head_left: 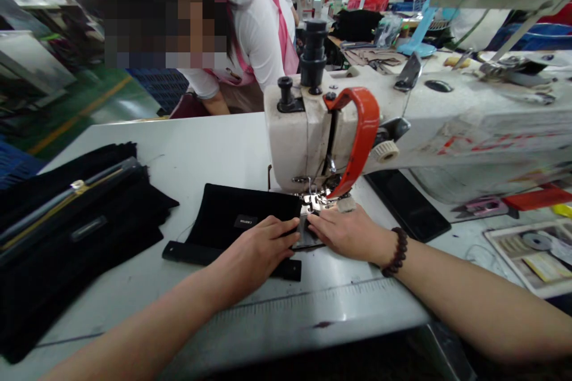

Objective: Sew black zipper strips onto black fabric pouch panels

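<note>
A black fabric piece (223,214) with a small label lies flat on the white table, its right end at the needle area of a sewing machine (295,131). My left hand (263,244) rests on the right part of this piece, fingers stretched out and pointing toward the presser foot (313,199). Just right of the foot, my right hand (342,229) lies with extended fingers on the edge of a small dark piece (307,238). A black strip (192,252) runs along the near side of the fabric, partly under my left hand.
Stacked black fabric pieces (67,250) with a zipper cover the table's left side. A black phone (409,205), pink-handled snippers (480,207) and a tray (496,244) of small items are at the right. Across the table, a person (257,24) in white leans over.
</note>
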Available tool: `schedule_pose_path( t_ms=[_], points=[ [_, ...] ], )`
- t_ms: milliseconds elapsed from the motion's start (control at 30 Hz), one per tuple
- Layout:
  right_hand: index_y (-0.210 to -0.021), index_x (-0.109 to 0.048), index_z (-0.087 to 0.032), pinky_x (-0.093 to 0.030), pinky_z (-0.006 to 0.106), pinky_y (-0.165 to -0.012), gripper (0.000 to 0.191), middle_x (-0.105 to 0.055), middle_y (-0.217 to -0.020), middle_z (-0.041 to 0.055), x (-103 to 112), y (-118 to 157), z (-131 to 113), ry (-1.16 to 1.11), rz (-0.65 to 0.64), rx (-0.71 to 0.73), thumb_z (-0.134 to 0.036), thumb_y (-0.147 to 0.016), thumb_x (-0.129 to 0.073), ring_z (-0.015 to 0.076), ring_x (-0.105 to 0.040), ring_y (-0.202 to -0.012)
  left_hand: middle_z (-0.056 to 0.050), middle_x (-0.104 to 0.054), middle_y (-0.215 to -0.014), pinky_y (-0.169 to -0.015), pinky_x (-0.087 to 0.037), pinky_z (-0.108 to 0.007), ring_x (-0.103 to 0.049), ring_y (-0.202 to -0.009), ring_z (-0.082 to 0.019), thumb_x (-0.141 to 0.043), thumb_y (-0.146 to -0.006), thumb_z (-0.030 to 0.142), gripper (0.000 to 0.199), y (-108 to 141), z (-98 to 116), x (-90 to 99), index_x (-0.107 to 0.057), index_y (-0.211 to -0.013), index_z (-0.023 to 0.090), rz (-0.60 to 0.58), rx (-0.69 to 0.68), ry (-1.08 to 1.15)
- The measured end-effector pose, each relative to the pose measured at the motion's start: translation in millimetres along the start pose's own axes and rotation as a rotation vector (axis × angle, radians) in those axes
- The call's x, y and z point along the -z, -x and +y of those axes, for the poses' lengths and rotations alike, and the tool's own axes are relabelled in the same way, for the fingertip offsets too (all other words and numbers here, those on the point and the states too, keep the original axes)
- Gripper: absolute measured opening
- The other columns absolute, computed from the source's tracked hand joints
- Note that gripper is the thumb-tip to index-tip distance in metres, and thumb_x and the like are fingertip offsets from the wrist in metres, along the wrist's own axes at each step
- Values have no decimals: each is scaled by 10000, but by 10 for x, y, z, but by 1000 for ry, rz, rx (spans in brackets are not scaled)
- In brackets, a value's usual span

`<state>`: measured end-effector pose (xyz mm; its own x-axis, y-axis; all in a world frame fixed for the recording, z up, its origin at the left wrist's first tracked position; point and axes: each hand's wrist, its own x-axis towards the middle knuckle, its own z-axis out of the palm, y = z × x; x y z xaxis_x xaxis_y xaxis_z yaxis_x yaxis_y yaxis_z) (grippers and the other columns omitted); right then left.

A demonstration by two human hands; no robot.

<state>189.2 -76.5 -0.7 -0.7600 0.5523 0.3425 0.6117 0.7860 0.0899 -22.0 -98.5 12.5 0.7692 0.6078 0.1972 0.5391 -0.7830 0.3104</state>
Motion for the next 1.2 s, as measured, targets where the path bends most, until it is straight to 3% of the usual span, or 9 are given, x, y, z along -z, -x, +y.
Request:
schedule_pose_path(
  t_ms=[133, 233, 367, 467, 633, 733, 867, 1200],
  points=[
    [-871, -592, -140, -205, 292, -509, 301, -612, -652, 22, -5, -5, -12, -9, -19, -17, -257, -923, -320, 110, -491, -559, -98, -563, -1191, -889, -465, -414, -515, -1047, -223, -530, -835, 229, 284, 51, -189, 93, -586, -1106, 165, -71, 47, -39],
    [-889, -593, -144, -189, 286, -503, 310, -623, -675, 24, 7, -1, -19, -1, -54, -47, -262, -928, -309, 105, -496, -575, -91, -466, -1303, -972, -339, -544, -356, -1227, -294, -530, -835, 310, 373, 123, -443, 164, -519, -1192, 200, -106, 98, -109],
    [-897, -605, -152, -177, 284, -510, 314, -634, -694, 22, 25, 6, -11, 8, -103, -68, -268, -925, -315, 107, -502, -589, -56, -382, -1371, -979, -301, -574, -269, -1282, -306, -491, -855, 356, 400, 208, -611, 167, -457, -1243, 266, -179, 109, -147],
    [-900, -612, -161, -165, 287, -511, 310, -639, -700, 23, 30, 12, 7, 17, -120, -79, -280, -921, -327, 111, -504, -588, -77, -403, -1355, -951, -352, -555, -323, -1251, -330, -520, -833, 386, 431, 242, -464, 115, -470, -1237, 244, -172, 97, -245],
    [-903, -624, -181, -145, 290, -507, 303, -649, -704, 11, 50, 24, 29, 35, -124, -71, -285, -917, -339, 113, -514, -574, -149, -488, -1269, -831, -461, -526, -473, -1112, -385, -581, -787, 386, 443, 230, 86, -37, -536, -1182, 191, -120, 225, -442],
    [-909, -626, -185, -160, 288, -511, 294, -654, -714, 12, 57, 29, 32, 42, -125, -76, -279, -914, -348, 115, -529, -586, -159, -516, -1236, -800, -481, -514, -503, -1077, -387, -574, -781, 424, 438, 217, 296, -104, -563, -1153, 191, -88, 269, -470],
    [-907, -626, -174, -170, 286, -504, 290, -639, -674, 8, 44, 31, 33, 48, -96, -49, -279, -908, -356, 123, -536, -576, -139, -511, -1248, -803, -487, -493, -494, -1097, -373, -573, -775, 449, 441, 231, 317, -105, -567, -1150, 217, -63, 266, -466],
    [-878, -620, -152, -185, 282, -500, 301, -618, -653, 21, 22, 30, 47, -9, -121, -52, -277, -907, -348, 116, -519, -560, -116, -433, -1325, -896, -437, -481, -416, -1186, -354, -541, -807, 427, 452, 188, 346, -33, -508, -1219, 245, -213, 362, -436]
  ],
)
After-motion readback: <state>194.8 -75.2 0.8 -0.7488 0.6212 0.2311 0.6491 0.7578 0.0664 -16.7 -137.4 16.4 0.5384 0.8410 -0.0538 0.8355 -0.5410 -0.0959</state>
